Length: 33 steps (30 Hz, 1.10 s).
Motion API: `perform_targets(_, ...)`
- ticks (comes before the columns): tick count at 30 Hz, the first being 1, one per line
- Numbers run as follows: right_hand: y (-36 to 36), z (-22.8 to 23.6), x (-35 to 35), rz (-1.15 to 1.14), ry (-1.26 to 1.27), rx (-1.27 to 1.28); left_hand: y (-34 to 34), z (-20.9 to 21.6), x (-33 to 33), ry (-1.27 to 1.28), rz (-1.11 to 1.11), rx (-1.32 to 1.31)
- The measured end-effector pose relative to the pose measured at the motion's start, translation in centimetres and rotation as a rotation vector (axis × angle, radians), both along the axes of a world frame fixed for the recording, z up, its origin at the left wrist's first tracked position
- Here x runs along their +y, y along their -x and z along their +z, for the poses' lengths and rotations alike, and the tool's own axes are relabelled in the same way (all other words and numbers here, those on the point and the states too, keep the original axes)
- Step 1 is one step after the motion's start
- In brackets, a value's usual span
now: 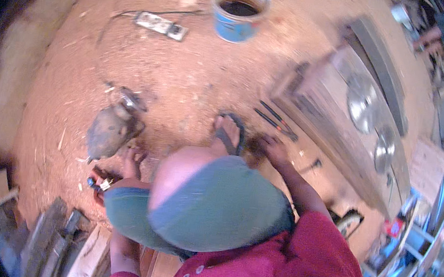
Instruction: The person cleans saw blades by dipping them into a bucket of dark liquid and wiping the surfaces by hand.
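1. Head view, and there's the right hand (pixel 275 149), down low by the floor (pixel 185 80), just beside the sandalled foot (pixel 228 131); the pliers (pixel 288 133) lie near it, handles angled away from the body.
2. Why there? Easy reach, I'd judge: the pliers rest between that foot and the big beam (pixel 319 89).
3. Up on the beam, two saw blades (pixel 362 103) lie flat, probably to keep them out of the sawdust and away from the feet.
4. Over to the left! A small blue-and-white piece (pixel 102 184) shows at the left hand (pixel 98 197), beside the knee and near the dusty machine (pixel 108 132); held out there, perhaps, to keep it in sight past the leg.
5. Bucket (pixel 236 29) and power strip (pixel 161 25) sit farther out, likely leaving legroom.
6. Now the pose: right arm reaching forward and down outside the right knee, elbow slightly bent. The left forearm appears below the shorts (pixel 214 208), then vanishes behind the thigh.
7. Fingers? The right ones, blurred, look loosely bent; whether they pinch anything, can't tell. The left ones are mostly hidden, so their grip on the piece can't be told either.
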State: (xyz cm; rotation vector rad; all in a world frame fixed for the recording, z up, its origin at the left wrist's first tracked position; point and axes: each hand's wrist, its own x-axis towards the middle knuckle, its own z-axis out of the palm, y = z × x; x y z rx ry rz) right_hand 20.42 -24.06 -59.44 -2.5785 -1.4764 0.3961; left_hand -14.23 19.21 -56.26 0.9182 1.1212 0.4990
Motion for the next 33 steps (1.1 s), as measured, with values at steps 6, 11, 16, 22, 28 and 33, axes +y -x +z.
perform_targets(6, -3.5, 0.7, -19.8, -0.529, 0.833, 0.027, -2.1, -1.6, -2.8, 0.104, 0.162, -0.104)
perform_targets(11, -7.0, 6.7, -1.1, -0.364, 0.555, 0.161, -4.7, 2.0, -4.2, 0.08, 0.263, -0.206)
perform_targets(16, -6.6, 13.4, 17.8, -0.059, 0.203, 0.271, -8.4, 1.0, -5.2, -0.014, 0.229, -0.17)
perform_targets(22, -6.6, 15.3, 27.4, 0.055, -0.057, 0.366, -9.6, 2.0, -8.2, -0.888, -0.531, 0.756)
perform_targets(28, -4.2, 12.7, 30.6, 0.269, -0.174, 0.418, -10.5, 1.8, -3.4, -1.296, -0.615, 0.9)
perform_targets(33, -5.1, 11.2, 29.7, 0.103, -0.222, 0.616, -10.6, 2.6, -3.4, -1.175, -0.815, 0.741)
